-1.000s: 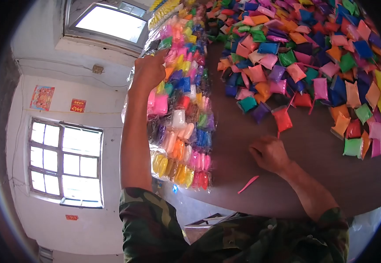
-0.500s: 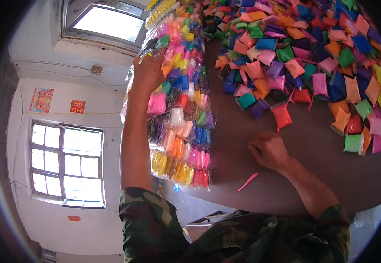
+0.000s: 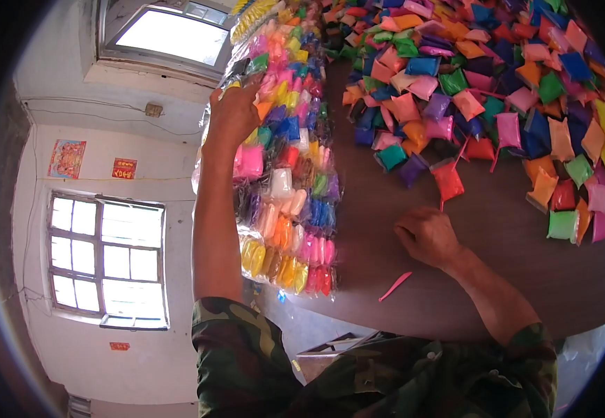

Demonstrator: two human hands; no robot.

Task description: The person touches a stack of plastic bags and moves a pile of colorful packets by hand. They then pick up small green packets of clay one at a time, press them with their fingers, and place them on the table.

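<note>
My left hand [image 3: 236, 115] reaches to the left edge of a long pile of clear plastic bags [image 3: 285, 181] filled with small, soft-looking coloured packets. Its fingers are bent in against the plastic; what they grip is hidden. My right hand [image 3: 429, 237] rests closed on the brown table [image 3: 358, 230], knuckles up. Just above it lie a red packet [image 3: 447, 181] and the thin end of a pink stick [image 3: 442, 206], which may or may not touch the fingers. Nearer to me is a small pink plastic tool [image 3: 396, 286], lying loose on the table.
A large heap of loose coloured packets [image 3: 469, 104] covers the far and right parts of the table. The curved table edge [image 3: 414, 338] runs in front of my body. To the left are a white wall [image 3: 135, 376] and a barred window [image 3: 107, 258].
Both hands stay almost where they were. The view has shifted very slightly; the packets and the pink tool have not visibly been moved.
</note>
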